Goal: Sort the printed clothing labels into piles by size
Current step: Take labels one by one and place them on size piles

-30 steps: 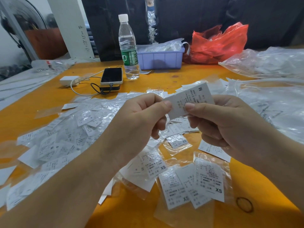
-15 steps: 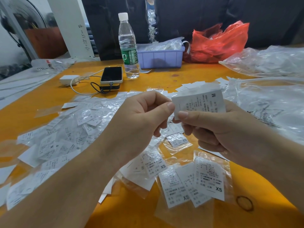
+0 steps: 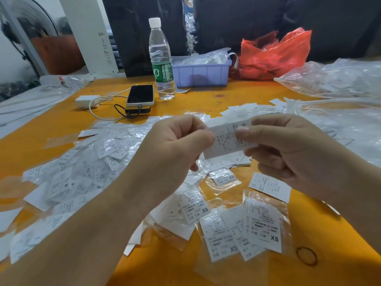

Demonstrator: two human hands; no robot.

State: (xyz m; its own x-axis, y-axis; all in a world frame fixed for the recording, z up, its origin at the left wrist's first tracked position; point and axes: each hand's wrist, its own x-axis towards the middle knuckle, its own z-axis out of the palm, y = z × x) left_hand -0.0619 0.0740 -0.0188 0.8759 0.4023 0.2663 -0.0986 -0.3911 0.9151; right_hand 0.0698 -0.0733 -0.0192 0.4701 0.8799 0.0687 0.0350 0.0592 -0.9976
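1. A white printed label (image 3: pixel 227 139) is held above the orange table (image 3: pixel 51 124), pinched at its two ends; its print is blurred and its size mark cannot be read.
2. The left hand (image 3: pixel 171 147) pinches the label's left edge between thumb and curled forefinger, the other fingers folded under, the forearm coming up from the lower left.
3. The right hand (image 3: pixel 288 149) pinches the right edge with the thumb laid on top and the fingers curled beneath, its forearm coming in from the lower right.
4. Just below the grip lies a small cluster of bagged labels marked XS (image 3: pixel 263 228), some overlapping, with a single loose label (image 3: pixel 270 186) beside them under the right hand.
5. To the left of the grip spreads a large unsorted heap of labels (image 3: pixel 86 168) in clear sleeves.
6. Beyond the grip, farther across the table, stand a water bottle (image 3: pixel 161 60), a phone (image 3: pixel 140 95) with a white charger (image 3: pixel 87 101), a lilac tray (image 3: pixel 201 73) and a red plastic bag (image 3: pixel 274 54).
7. To the right of the grip lie clear plastic bags (image 3: pixel 340 79).
8. Near the right forearm, low on the table, lies a rubber band (image 3: pixel 306 256).
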